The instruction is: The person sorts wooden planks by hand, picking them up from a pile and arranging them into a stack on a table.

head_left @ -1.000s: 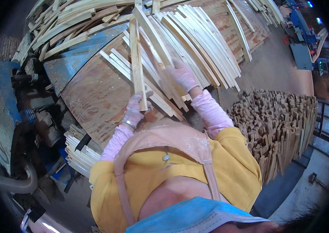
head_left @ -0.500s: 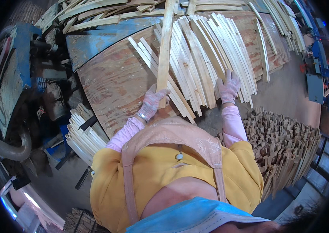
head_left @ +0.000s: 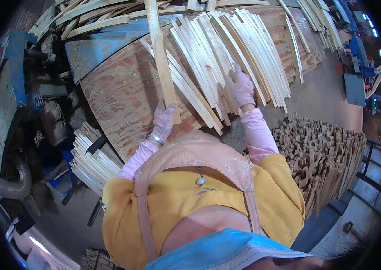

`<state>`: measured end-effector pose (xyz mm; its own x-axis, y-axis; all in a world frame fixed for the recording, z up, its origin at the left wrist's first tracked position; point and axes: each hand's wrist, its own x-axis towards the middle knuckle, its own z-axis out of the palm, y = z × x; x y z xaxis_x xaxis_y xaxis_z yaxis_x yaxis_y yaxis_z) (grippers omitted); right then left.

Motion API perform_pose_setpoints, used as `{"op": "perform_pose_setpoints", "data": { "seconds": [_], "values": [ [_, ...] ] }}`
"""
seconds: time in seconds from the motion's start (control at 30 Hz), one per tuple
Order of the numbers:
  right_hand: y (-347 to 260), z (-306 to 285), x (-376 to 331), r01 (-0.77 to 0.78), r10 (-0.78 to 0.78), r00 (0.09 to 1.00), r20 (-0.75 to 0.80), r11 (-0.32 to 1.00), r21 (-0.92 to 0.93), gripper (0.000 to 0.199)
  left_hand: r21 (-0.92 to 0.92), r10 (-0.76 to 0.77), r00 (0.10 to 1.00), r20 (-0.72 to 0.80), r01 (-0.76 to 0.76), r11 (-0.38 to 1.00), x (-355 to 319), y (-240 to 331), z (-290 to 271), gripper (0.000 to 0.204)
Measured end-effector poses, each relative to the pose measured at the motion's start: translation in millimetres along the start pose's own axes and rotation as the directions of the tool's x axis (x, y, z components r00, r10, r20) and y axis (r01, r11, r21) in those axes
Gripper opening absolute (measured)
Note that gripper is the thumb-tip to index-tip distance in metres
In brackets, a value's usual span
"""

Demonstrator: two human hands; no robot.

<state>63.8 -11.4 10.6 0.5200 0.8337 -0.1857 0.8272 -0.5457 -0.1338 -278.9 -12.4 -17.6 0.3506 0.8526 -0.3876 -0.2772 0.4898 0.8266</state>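
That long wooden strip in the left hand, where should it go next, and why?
Probably down onto the plywood table, beside the fanned strips. The left hand grips the long strip at its near end, while the right hand rests on the pile.

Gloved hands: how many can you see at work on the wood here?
2. The left hand grips the near end of a long wooden slat above the plywood table. The right hand rests on the fan of pale slats. No other hands show.
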Motion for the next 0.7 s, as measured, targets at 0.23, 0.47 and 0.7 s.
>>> {"op": "perform_pose_setpoints", "data": {
  "seconds": [0.23,0.47,0.7],
  "values": [
    [-52,-25,-10,-0.120,0.120,0.993,-0.019,0.993,-0.003,0.059,0.171,-0.104,0.994,-0.034,0.108,0.979,9,-13,32,0.034],
    [-64,-39,-26,0.137,-0.130,0.990,-0.049,0.864,0.484,0.085,0.704,-0.152,0.977,0.147,0.004,0.711,16,-21,97,0.068],
    [-81,-18,-23,-0.056,0.005,0.973,0.233,0.976,0.210,0.095,0.862,-0.467,0.817,0.340,-0.071,0.502,37,25,122,0.072]
  ]
}}
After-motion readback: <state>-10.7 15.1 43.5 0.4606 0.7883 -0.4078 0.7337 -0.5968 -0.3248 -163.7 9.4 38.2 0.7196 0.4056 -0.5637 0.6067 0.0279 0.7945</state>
